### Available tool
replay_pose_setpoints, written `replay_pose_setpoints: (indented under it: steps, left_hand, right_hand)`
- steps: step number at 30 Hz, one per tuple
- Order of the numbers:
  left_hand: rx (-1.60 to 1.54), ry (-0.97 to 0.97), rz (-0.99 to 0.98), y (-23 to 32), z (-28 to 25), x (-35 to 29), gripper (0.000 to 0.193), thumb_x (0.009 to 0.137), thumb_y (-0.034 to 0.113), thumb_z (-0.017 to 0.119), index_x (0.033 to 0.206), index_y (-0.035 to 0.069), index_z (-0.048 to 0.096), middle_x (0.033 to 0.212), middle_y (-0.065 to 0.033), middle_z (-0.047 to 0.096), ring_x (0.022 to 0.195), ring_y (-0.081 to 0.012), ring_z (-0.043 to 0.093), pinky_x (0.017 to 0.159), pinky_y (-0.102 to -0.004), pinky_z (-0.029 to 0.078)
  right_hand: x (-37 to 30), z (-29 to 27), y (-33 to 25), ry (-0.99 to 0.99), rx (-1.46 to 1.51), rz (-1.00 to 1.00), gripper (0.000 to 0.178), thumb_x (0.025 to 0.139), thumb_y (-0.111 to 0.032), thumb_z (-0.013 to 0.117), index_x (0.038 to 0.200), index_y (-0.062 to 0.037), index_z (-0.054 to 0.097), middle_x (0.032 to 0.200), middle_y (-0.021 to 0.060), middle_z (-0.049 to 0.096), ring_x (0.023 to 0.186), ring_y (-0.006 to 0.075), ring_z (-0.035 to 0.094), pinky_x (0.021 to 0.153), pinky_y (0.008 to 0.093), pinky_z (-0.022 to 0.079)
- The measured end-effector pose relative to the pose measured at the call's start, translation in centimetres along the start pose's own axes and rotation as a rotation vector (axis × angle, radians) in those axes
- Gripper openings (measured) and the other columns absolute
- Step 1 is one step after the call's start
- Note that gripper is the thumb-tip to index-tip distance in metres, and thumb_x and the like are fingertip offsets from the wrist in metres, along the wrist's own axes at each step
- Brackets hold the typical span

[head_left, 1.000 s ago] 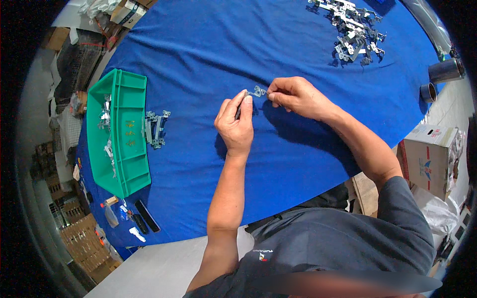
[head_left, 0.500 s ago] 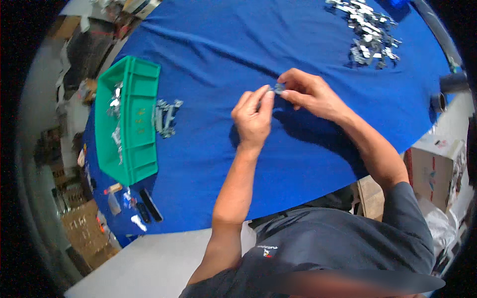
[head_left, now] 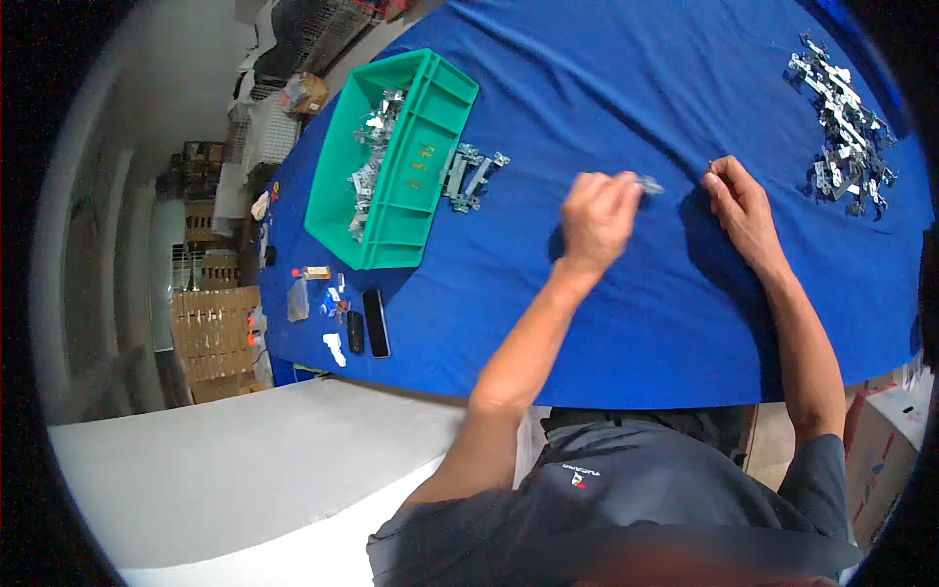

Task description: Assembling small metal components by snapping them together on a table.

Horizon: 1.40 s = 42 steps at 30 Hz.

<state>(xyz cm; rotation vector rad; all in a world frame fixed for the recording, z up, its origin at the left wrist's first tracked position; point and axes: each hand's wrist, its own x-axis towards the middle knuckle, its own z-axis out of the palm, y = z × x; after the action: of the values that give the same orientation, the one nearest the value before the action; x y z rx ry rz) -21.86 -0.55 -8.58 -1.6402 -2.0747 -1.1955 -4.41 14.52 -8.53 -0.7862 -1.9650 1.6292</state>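
Observation:
My left hand [head_left: 597, 217] pinches a small silvery metal bracket [head_left: 648, 184], blurred by motion, above the blue cloth. To its right, my right hand [head_left: 740, 203] is apart from it, with thumb and fingers pressed together; whether anything tiny is between them I cannot make out. Left of my left hand, a small group of metal brackets [head_left: 471, 178] lies on the cloth against a green plastic bin [head_left: 430, 161]. Inside the bin are more metal pieces [head_left: 367, 176]. A larger heap of silver and dark metal parts [head_left: 846, 132] lies at the far right.
A blue cloth [head_left: 587, 342] with wrinkles covers the table. At its near left lie a phone [head_left: 376, 323], a dark oblong object [head_left: 355, 333], a white scrap [head_left: 335, 348] and a clear plastic bag [head_left: 297, 300]. Cardboard [head_left: 215, 333] is stacked beyond the left edge; a carton [head_left: 885, 440] stands at lower right.
My hands, together at the small part before, have separated. The left now carries the metal bracket alone. The whole view has swung left, so the bin and heap appear farther right.

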Motion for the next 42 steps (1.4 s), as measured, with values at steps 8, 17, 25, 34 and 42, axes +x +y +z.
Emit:
replay_pose_setpoints:
  steps: [8, 17, 25, 34, 42]
  left_hand:
    - [0.549, 0.039, -0.191, -12.7, -12.6, 1.8, 0.025, 0.088, 0.026, 0.067, 0.100, 0.005, 0.073, 0.091, -0.0137, 0.066, 0.089, -0.0322, 0.059, 0.079, -0.0433, 0.048]
    - [0.629, -0.274, -0.341, -15.8, -13.1, 0.1, 0.072, 0.081, 0.053, 0.070, 0.135, 0.008, 0.056, 0.134, -0.0248, 0.049, 0.125, -0.0413, 0.045, 0.105, -0.0477, 0.039]
    - [0.535, -0.325, -0.234, -15.2, -13.0, 0.0, 0.052, 0.078, 0.017, 0.066, 0.129, 0.008, 0.060, 0.119, -0.0160, 0.057, 0.110, -0.0349, 0.053, 0.095, -0.0441, 0.046]
    - [0.464, -0.201, -0.013, -11.4, -15.5, 1.5, 0.051, 0.073, 0.005, 0.061, 0.123, 0.010, 0.064, 0.113, -0.0160, 0.058, 0.105, -0.0354, 0.055, 0.093, -0.0442, 0.047]
    - [0.682, -0.033, -0.009, -17.4, -24.4, 10.4, 0.047, 0.076, 0.015, 0.060, 0.123, 0.009, 0.065, 0.114, -0.0166, 0.060, 0.105, -0.0344, 0.056, 0.095, -0.0442, 0.045]
  right_hand:
    - [0.2, 0.3, -0.7, -0.031, -0.043, -0.025, 0.020, 0.100, -0.022, 0.055, 0.093, -0.0035, 0.053, 0.070, -0.0007, 0.050, 0.063, 0.0085, 0.048, 0.056, 0.0278, 0.040]
    - [0.1, 0.3, -0.1, -0.004, 0.003, -0.026, 0.019, 0.099, -0.021, 0.054, 0.092, -0.0034, 0.054, 0.070, 0.0010, 0.051, 0.063, 0.0086, 0.049, 0.055, 0.0279, 0.040]
    - [0.2, 0.3, 0.2, -0.013, -0.029, -0.049, 0.019, 0.099, -0.021, 0.055, 0.093, -0.0028, 0.055, 0.069, 0.0008, 0.050, 0.062, 0.0089, 0.047, 0.056, 0.0278, 0.038]
    - [0.0, 0.5, -0.5, -0.013, -0.023, -0.039, 0.018, 0.099, -0.021, 0.055, 0.094, -0.0030, 0.055, 0.068, -0.0001, 0.050, 0.062, 0.0083, 0.047, 0.056, 0.0274, 0.038]
    - [-0.3, 0.5, 0.2, 0.019, -0.076, -0.047, 0.017, 0.098, -0.020, 0.055, 0.094, -0.0033, 0.055, 0.070, 0.0004, 0.051, 0.064, 0.0085, 0.048, 0.057, 0.0279, 0.041]
